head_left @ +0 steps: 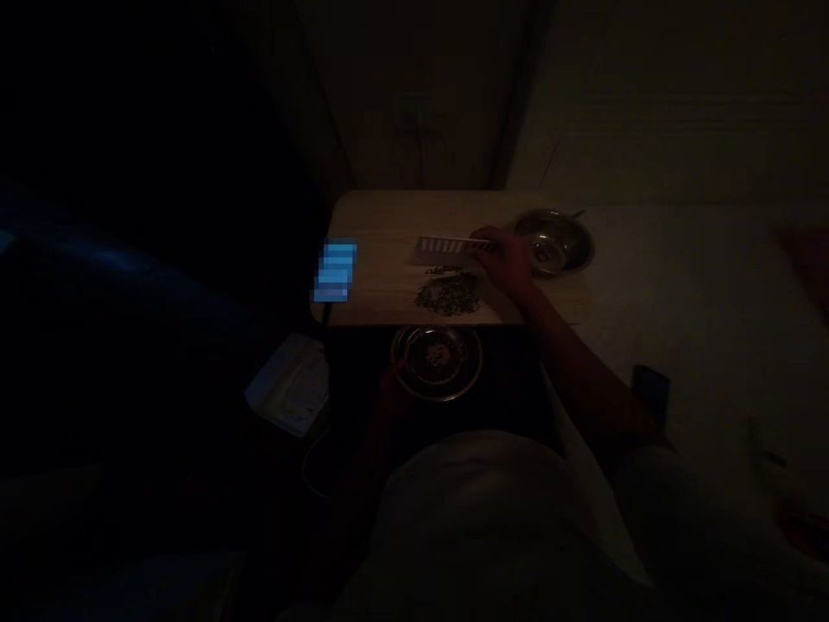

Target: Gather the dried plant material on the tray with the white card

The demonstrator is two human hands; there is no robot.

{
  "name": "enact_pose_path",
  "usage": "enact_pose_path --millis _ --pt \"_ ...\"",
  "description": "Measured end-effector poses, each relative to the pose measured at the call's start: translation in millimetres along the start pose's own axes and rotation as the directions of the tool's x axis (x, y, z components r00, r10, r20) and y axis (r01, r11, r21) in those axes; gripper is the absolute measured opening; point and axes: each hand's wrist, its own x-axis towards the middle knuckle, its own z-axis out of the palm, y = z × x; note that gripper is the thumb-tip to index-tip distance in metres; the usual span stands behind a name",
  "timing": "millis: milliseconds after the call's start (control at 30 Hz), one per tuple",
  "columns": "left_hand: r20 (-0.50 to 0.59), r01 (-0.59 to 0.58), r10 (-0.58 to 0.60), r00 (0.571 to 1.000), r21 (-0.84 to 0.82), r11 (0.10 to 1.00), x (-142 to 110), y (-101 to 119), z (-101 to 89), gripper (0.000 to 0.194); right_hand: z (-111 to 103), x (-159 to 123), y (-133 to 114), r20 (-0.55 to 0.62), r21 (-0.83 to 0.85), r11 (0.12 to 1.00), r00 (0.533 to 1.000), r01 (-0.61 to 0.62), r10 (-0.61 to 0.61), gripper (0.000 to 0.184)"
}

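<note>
grips a flat striped tool [446, 247] by its right end in the right hand [509, 261], over the light wooden table [382, 216], just beyond a spread of small dark bits [448, 295] near the front edge; cannot tell whether touching the wood. grasps the left rim of a round metal dish [440, 398] with the left hand [394, 391], just in front of the near edge, with similar bits and a paler patch inside; cannot make out each finger in the gloom. has a metal bowl [588, 246] just beside the right hand, and a lit, blurred screen [335, 269] at the left end.
</note>
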Motion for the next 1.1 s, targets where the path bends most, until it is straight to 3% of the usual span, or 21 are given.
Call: enact_pose_path --millis 133,400,600,733,833,967,1100 --pt "-0.085 0.024 -0.022 0.996 0.017 1.000 -1 2 4.3 0.016 -1 6 7 -0.102 -0.081 0.995 0.994 -0.052 0.044 0.026" --pt "-0.055 0.061 -0.061 0.997 0.011 0.998 -6 5 7.8 0.021 -1 18 18 -0.297 -0.135 0.978 0.948 -0.159 0.113 0.030" --pt "-0.002 0.065 -0.065 0.998 0.013 0.998 -2 2 1.3 0.026 4 23 26 -0.338 -0.209 0.963 0.937 -0.171 0.093 0.030" --pt "-0.023 0.043 -0.043 0.999 0.020 0.999 -1 1 -0.5 0.026 6 25 23 -0.337 -0.236 0.947 0.932 -0.217 0.129 0.030" --pt "-0.019 0.048 -0.048 0.999 0.026 0.998 -1 1 -0.9 0.026 5 27 19 -0.295 -0.203 0.965 0.950 -0.166 0.102 0.031" --pt "-0.025 0.049 -0.049 0.998 0.022 0.999 -1 1 -1.1 0.025 0 26 15 -0.125 -0.122 0.992 0.992 -0.041 0.026 0.030" --pt "-0.029 0.048 -0.048 0.998 0.007 0.999 0 1 -1.1 0.024 -5 20 12 0.011 -0.047 0.999 1.000 -0.001 0.002 0.028"
